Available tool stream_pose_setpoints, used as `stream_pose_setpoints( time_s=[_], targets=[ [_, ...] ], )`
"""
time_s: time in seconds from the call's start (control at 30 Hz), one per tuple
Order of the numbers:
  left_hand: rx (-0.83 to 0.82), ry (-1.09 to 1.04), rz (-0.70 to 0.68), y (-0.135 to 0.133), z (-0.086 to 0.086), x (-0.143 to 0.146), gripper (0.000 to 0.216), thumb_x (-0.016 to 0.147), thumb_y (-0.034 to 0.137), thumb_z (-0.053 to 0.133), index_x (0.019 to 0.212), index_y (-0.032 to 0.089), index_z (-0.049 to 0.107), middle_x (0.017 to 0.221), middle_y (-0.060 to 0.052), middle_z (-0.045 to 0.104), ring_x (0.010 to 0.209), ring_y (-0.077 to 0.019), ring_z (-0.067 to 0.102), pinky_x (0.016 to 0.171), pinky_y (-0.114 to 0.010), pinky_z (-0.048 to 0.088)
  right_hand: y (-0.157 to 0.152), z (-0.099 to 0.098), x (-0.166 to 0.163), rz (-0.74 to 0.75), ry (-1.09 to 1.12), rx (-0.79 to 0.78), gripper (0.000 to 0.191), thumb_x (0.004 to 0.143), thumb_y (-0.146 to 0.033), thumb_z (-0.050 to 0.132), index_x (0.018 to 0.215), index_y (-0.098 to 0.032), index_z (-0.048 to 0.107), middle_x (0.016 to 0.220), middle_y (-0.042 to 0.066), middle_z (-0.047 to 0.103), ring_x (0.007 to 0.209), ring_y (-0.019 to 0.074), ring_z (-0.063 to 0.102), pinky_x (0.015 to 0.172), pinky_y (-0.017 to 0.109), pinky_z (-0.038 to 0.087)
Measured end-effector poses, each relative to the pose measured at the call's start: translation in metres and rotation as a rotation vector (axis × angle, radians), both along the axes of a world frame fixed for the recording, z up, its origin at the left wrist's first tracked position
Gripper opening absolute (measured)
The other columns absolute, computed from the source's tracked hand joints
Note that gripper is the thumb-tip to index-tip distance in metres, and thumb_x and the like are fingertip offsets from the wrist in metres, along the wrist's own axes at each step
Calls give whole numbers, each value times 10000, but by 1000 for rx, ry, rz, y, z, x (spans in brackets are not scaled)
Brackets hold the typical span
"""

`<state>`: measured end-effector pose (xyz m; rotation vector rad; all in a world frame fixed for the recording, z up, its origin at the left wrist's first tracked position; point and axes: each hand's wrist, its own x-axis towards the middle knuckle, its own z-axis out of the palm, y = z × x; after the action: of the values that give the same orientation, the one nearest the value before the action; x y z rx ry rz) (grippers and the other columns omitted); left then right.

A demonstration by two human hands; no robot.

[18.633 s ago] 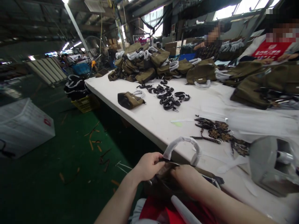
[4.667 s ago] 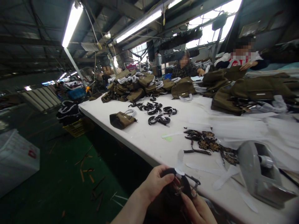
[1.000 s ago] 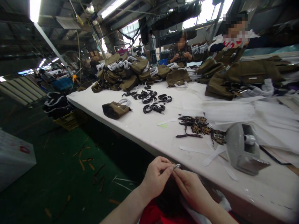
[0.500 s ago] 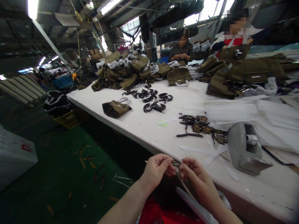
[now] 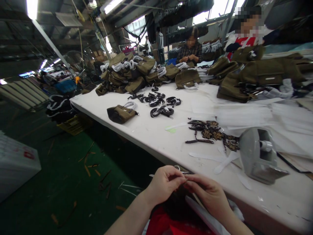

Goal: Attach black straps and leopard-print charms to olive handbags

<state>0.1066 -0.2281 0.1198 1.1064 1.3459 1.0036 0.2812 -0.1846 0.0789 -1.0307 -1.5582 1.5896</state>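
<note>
Just below the near edge of the white table [image 5: 156, 137], my left hand [image 5: 164, 184] and my right hand [image 5: 207, 192] meet, fingers pinched together on a dark strap with a small metal clasp [image 5: 179, 169]. Most of the strap is hidden behind my fingers. A dark bag [image 5: 174, 205] lies in my lap beneath them, with a white wrapped handle [image 5: 205, 217] running past my right wrist.
On the table lie a grey tape dispenser [image 5: 259, 156], white tape strips [image 5: 217, 161], leopard-print straps [image 5: 212, 132], coiled black straps [image 5: 161, 104], one olive bag [image 5: 121, 112] and piles of olive bags [image 5: 146, 73]. Other people sit on the far side. Green floor lies left.
My hands have closed together again over the strap and dropped slightly. The metal clasp now shows just above my left fingers.
</note>
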Motion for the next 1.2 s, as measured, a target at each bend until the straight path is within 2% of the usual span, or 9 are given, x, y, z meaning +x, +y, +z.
stream_pose_setpoints(
  time_s=[0.07,0.17,0.23,0.4,0.63,0.9,1.2],
  targets=[
    [75,136,-26,-1,5,-1,187,846,319,650,810,153,727,724,-5,610,648,-97,545,604,-215,416,-1,-2,0,-7,-5,-50,329,737,-495,725,916,-222,765,771,50,771,676,205,703,610,294,605],
    [148,299,-57,-2,13,-2,168,865,278,614,811,172,733,788,-23,650,758,-135,582,699,-242,427,-2,-4,0,-3,-24,-94,351,723,-536,733,823,-201,749,711,53,756,637,196,688,561,277,591],
    [160,370,-62,-1,16,-3,163,868,260,598,802,181,726,778,-18,649,754,-137,581,703,-247,421,-2,-6,2,8,-37,-94,324,730,-517,736,765,-195,738,699,52,752,616,189,680,549,268,584],
    [177,466,-49,-3,18,-3,143,853,241,598,778,184,706,773,-16,652,749,-140,583,715,-252,418,-3,-15,6,28,-37,-59,233,756,-440,739,781,-209,740,743,45,765,633,183,681,569,261,579],
    [174,495,-58,-5,16,-2,150,852,273,602,782,187,703,775,-24,665,745,-151,592,705,-258,421,-2,-12,7,49,-89,34,212,780,-423,728,795,-212,741,786,51,781,707,205,707,649,282,589],
    [193,525,-69,-6,13,2,133,835,253,610,744,182,676,743,-17,656,709,-140,573,677,-261,400,-5,-9,5,10,-96,127,188,752,-408,746,714,-224,753,694,28,769,639,190,706,629,258,583],
    [134,317,-33,-6,-11,4,144,806,214,616,684,153,662,671,-12,623,653,-125,538,626,-245,400,-6,-9,1,25,-82,103,207,740,-413,751,665,-220,746,644,24,750,590,182,674,568,253,548]
  ],
)
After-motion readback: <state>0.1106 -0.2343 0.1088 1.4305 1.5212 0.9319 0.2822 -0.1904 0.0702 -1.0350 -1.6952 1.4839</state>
